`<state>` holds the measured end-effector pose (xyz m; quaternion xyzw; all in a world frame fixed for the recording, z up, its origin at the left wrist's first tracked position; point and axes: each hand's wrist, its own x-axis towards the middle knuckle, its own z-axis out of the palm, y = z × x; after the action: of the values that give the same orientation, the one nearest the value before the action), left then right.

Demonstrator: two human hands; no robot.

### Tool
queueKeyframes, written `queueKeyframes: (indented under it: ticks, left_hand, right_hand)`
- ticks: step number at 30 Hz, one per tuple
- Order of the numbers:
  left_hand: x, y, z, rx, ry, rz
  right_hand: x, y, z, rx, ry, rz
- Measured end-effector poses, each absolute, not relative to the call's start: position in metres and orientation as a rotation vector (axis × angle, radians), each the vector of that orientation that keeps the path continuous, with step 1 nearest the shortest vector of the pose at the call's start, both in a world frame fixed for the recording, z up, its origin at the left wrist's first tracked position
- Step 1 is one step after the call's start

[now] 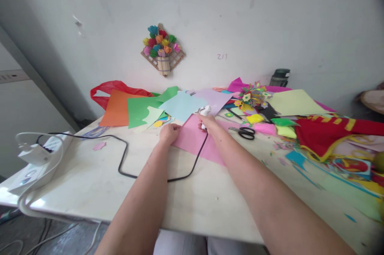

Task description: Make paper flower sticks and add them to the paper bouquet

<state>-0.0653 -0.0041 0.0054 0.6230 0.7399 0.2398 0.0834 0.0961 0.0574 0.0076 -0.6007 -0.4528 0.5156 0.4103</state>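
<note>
My right hand (207,122) is wrapped round a white glue gun (205,110), whose black cord runs down and left across the table. The gun's nozzle points left over a light blue sheet (178,105). Lower and to the left, my left hand (170,133) is closed at the left edge of a pink sheet (201,143), pinching the end of a thin strip or stick that slants up toward the nozzle. The pink sheet lies flat under my right hand.
Orange (115,109) and green sheets (138,111) lie back left. Black scissors (246,133), foam flowers (250,97) and a red cloth (324,135) are on the right. A power strip (39,167) sits at the left edge. A flower ornament (163,49) hangs on the wall.
</note>
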Motion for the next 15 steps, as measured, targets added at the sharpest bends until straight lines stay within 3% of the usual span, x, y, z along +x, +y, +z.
queueKeyframes:
  ticks: [15]
  left_hand:
    - [-0.0645,-0.0045,0.0060,1.856,2.212,0.709]
  right_hand:
    - [0.0971,0.0480,0.0158,-1.495,-1.139,1.344]
